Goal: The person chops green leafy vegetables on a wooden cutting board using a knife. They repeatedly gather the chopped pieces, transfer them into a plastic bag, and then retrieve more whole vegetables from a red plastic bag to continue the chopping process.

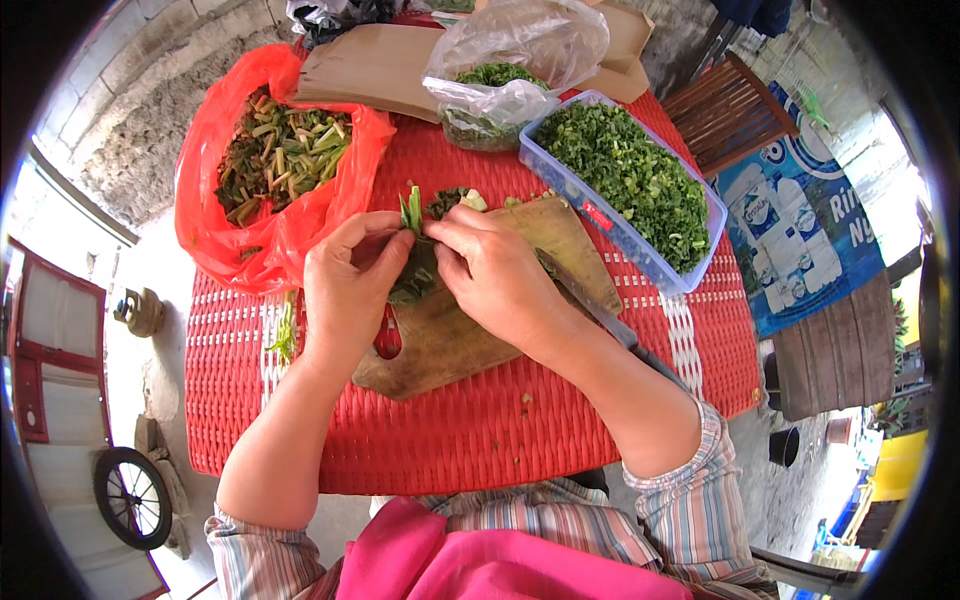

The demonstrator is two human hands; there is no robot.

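Note:
Above a wooden chopping board [442,345], my left hand [356,270] pinches a green leafy vegetable stalk [412,211] between thumb and fingers. My right hand [499,274] is closed at the base of the same small bunch, its fingertips close to the left ones. Dark green leaves [414,279] hang below the fingers over the board. Under my right wrist a knife [600,315] lies across the board's right side, its handle partly hidden by the forearm. Cut leafy pieces [448,202] lie at the board's far edge.
A red plastic bag [345,180] of trimmed stems stands at the left on the red woven table [465,442]. A blue-rimmed plastic container [630,247] of chopped greens is at the right. Behind are a clear bag [517,37] of greens and brown cardboard [367,67].

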